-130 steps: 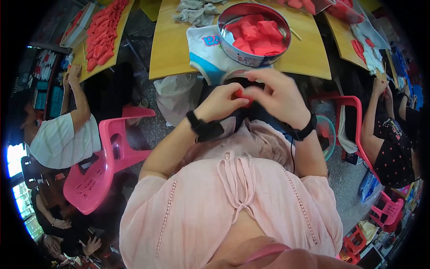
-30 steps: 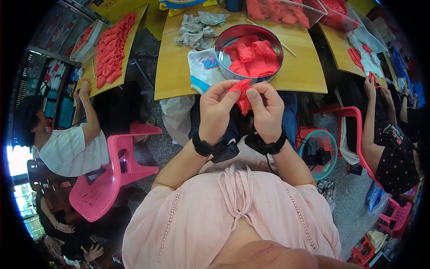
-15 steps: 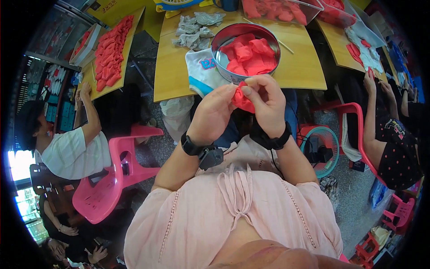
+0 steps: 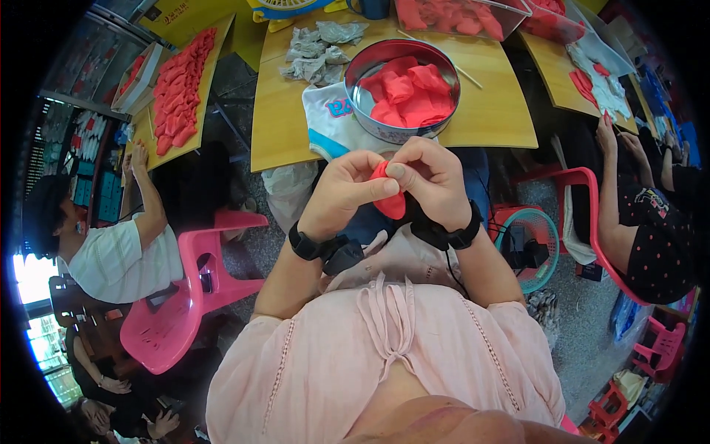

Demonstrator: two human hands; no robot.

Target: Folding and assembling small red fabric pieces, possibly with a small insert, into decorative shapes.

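Note:
Between my two hands is a small piece of red fabric [image 4: 389,203], its lower end hanging as a rounded point. My left hand [image 4: 342,191] pinches it from the left with thumb and fingers. From the right, my right hand [image 4: 429,181] grips its top edge, the thumb pressed over it. Part of the fabric is hidden behind the fingers. Just beyond my hands stands a round metal tin [image 4: 356,103] holding folded red fabric pieces [image 4: 411,92]. A white cloth with a blue band [image 4: 322,118] lies under the tin's left side.
Crumpled grey pieces [image 4: 316,68] lie left of the tin on the wooden table [image 4: 285,126]. A thin stick [image 4: 467,76] and a clear bin [image 4: 514,18] of red pieces are behind it. People sit at side tables; a pink chair [image 4: 159,337] is at left, a teal basket [image 4: 551,259] at right.
The red fabric has gone from a bunched ball to a longer, pointed shape hanging below my fingers. My hands have shifted slightly down toward me and still hold it.

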